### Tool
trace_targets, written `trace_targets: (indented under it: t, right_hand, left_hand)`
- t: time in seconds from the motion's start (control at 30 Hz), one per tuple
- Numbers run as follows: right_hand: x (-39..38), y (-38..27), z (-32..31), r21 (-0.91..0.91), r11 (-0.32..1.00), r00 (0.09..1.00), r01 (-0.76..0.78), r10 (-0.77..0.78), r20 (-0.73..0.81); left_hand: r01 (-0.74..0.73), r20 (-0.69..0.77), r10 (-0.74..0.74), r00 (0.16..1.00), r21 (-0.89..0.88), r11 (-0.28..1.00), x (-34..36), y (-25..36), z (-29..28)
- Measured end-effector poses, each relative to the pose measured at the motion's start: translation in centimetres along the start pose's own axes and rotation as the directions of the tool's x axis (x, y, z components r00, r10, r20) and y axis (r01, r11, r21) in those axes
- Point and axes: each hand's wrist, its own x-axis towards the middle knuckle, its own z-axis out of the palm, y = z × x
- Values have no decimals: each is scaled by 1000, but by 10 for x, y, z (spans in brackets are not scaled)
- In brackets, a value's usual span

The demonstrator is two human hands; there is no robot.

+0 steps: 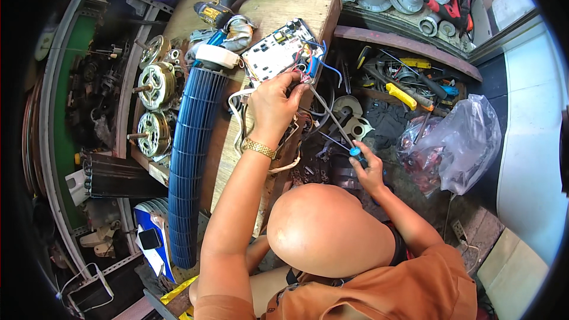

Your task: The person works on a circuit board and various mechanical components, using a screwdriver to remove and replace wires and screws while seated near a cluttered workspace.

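Note:
A white circuit board (278, 50) with small components lies tilted near the far right corner of the wooden bench. At its near right edge, my left hand (274, 106) is closed in a pinch on thin coloured wires (305, 70). My right hand (370, 172), off the bench's right side, is closed round a blue-handled screwdriver (354, 152), whose thin shaft points up and left. A grey cable-like strand (329, 109) runs from the wires down to the right hand; whether the fingers grip it too I cannot tell.
Left of my forearm lies a long blue blower wheel (195, 160). A cordless drill (228, 0) rests at the bench's far end, with motors (155, 86) along the left edge. Tools, including a yellow-handled one (402, 96), and a clear plastic bag (471, 142) are at right.

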Motion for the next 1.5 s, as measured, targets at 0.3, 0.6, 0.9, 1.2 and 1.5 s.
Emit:
trace_targets:
  t: [0.3, 0.6, 0.9, 1.2, 1.5]
  right_hand:
    - [29, 44, 22, 28, 993, 991, 118, -120, 61]
    - [32, 15, 3, -75, 993, 995, 96, -96, 14]
    - [36, 7, -35, -91, 992, 984, 88, -72, 165]
    - [25, -2, -11, -54, 993, 994, 109, -108, 21]
    - [42, 4, -9, -64, 992, 991, 110, -104, 85]
  left_hand:
    - [269, 87, -256, 963, -195, 943, 8, 12, -1]
    - [420, -108, -497, 861, -400, 814, 21, 21, 39]
    - [428, 40, -447, 894, -373, 823, 12, 12, 25]
    - [391, -18, -494, 869, -586, 710, 11, 10, 32]
    - [351, -86, -523, 848, -648, 676, 16, 16, 35]
